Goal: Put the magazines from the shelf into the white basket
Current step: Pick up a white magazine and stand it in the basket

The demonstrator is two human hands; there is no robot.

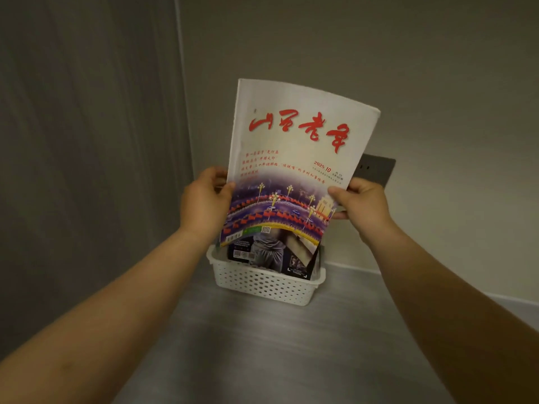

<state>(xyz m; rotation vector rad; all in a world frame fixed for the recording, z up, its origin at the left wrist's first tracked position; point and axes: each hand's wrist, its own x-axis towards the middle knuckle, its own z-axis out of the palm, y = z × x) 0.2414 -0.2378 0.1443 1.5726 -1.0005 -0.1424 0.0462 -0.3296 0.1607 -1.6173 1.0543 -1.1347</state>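
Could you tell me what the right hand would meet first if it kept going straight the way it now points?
Probably the dark wall socket: the right hand, gripping the white magazine by its right edge, points forward and up toward it. Depth is unclear, so the wall beside the socket is possible instead.

The white magazine point(297, 158) covered most of the darker magazine point(271, 255) standing in the white basket point(262, 284), along with the basket's back rim. The fingers of the left hand point(204, 202) and right hand point(361, 205) were behind its cover. It hid part of the wall socket point(376, 169). Its small print was unreadable.
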